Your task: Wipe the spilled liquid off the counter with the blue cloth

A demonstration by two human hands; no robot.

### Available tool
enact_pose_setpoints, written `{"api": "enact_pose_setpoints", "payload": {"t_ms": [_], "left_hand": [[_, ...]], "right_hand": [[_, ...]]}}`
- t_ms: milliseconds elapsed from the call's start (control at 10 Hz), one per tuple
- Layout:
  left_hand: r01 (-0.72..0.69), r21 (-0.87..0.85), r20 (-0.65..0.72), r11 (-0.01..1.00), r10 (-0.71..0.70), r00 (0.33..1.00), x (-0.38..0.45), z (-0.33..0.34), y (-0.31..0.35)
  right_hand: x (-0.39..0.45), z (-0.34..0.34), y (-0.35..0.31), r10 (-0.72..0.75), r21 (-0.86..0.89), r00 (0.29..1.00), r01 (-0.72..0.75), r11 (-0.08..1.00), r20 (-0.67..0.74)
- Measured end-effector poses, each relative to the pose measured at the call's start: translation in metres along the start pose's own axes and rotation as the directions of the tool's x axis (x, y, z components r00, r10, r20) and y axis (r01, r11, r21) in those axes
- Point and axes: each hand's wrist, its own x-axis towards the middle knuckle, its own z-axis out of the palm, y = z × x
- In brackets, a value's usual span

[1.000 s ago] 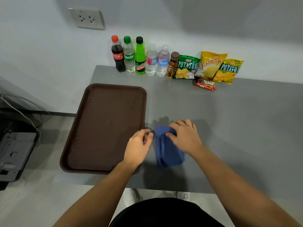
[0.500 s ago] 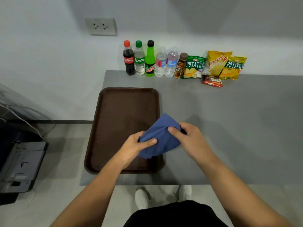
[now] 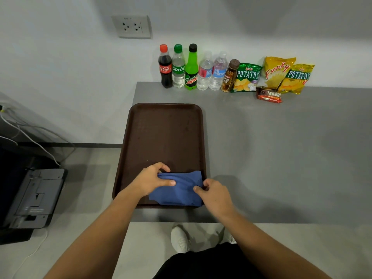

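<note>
The blue cloth (image 3: 179,190) lies spread over the near right corner of a dark brown tray (image 3: 161,135), which rests on the grey counter (image 3: 281,150). My left hand (image 3: 150,180) pinches the cloth's upper left edge. My right hand (image 3: 214,195) pinches its right edge, just past the tray's rim. I cannot make out any spilled liquid on the counter or the tray.
Several drink bottles (image 3: 191,69) stand in a row against the back wall, with snack bags (image 3: 277,75) and a candy bar (image 3: 269,95) to their right. A grey machine (image 3: 30,198) sits on the floor at the left. My white shoe (image 3: 179,238) shows below the counter's front edge.
Both hands lifted the cloth off the counter, carried it left and set it down on the tray's near right corner, spread wider than before.
</note>
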Motion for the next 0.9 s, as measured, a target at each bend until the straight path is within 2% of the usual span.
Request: {"api": "enact_pose_setpoints", "payload": {"t_ms": [200,300,400,500,600,700,900], "left_hand": [[-0.048,0.357,-0.171,0.933,0.116,0.978,-0.011,0.017,0.006],[-0.068,0.461,-0.255,0.885,0.206,0.945,-0.018,0.027,0.002],[-0.067,0.516,-0.377,0.854,0.297,0.877,-0.024,0.037,-0.002],[-0.103,0.596,-0.431,0.796,0.425,0.796,-0.029,0.047,-0.009],[-0.156,0.617,-0.379,0.771,0.465,0.8,-0.033,0.058,-0.015],[-0.15,0.611,-0.351,0.777,0.436,0.829,-0.036,0.067,-0.023],[-0.138,0.595,-0.391,0.792,0.435,0.811,-0.044,0.064,0.002]], "right_hand": [[-0.001,0.006,0.002,-0.112,-0.251,0.992,0.093,0.964,-0.063],[-0.002,0.009,0.003,-0.15,-0.318,0.986,0.121,0.94,-0.067],[-0.002,0.01,0.006,-0.183,-0.355,0.979,0.141,0.924,-0.088],[-0.001,0.013,0.012,-0.33,-0.454,0.94,0.256,0.854,-0.09],[0.001,0.013,0.017,-0.486,-0.582,0.874,0.395,0.711,-0.001],[0.001,0.013,0.023,-0.533,-0.635,0.845,0.435,0.639,0.042],[0.0,-0.006,0.031,-0.566,-0.576,0.822,0.494,0.652,0.065]]}}
